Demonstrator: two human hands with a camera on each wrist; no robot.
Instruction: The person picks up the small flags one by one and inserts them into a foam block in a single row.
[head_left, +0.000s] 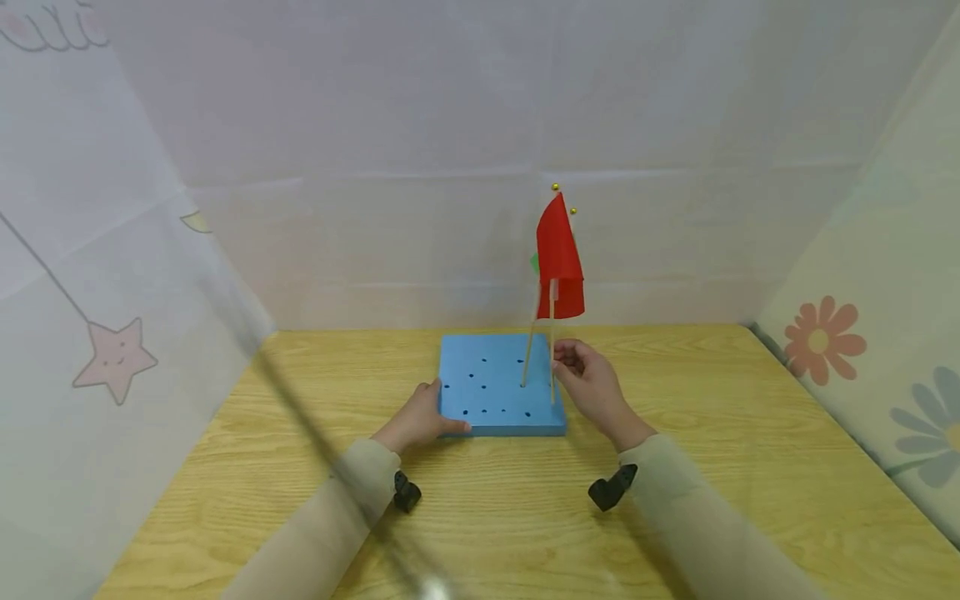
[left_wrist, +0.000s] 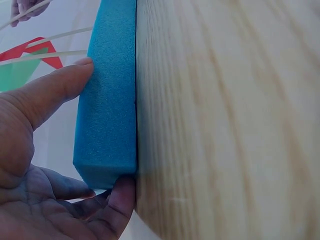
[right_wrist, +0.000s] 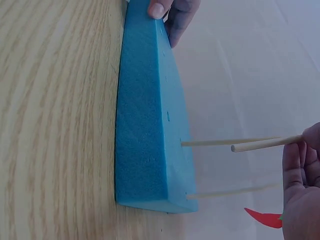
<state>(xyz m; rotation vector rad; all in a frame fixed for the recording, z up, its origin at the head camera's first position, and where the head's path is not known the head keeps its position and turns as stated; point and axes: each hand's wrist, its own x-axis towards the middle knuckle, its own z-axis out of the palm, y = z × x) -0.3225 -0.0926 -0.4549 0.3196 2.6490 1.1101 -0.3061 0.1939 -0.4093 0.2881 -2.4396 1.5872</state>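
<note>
A blue foam block [head_left: 495,346] with several small holes in its top lies on the table. My left hand [head_left: 420,415] grips its near left corner, thumb along the front edge [left_wrist: 82,65] and fingers at the left side. Between thumb and fingers, my right hand [head_left: 596,387] pinches the wooden stick [right_wrist: 267,143] of a red flag [head_left: 558,242] over the block's right side. This stick's lower end hangs clear of the foam in the right wrist view. Two other sticks stand in the block, one nearer [right_wrist: 225,142] and one farther [right_wrist: 230,191]. A green flag [left_wrist: 22,72] shows partly behind the red.
Gold beads [head_left: 556,187] top the flag sticks. The wooden table [head_left: 480,517] reaches back to a pale cloth wall [head_left: 405,242], with printed cloth on both sides. A dark blurred streak [head_left: 300,417] crosses the left of the head view.
</note>
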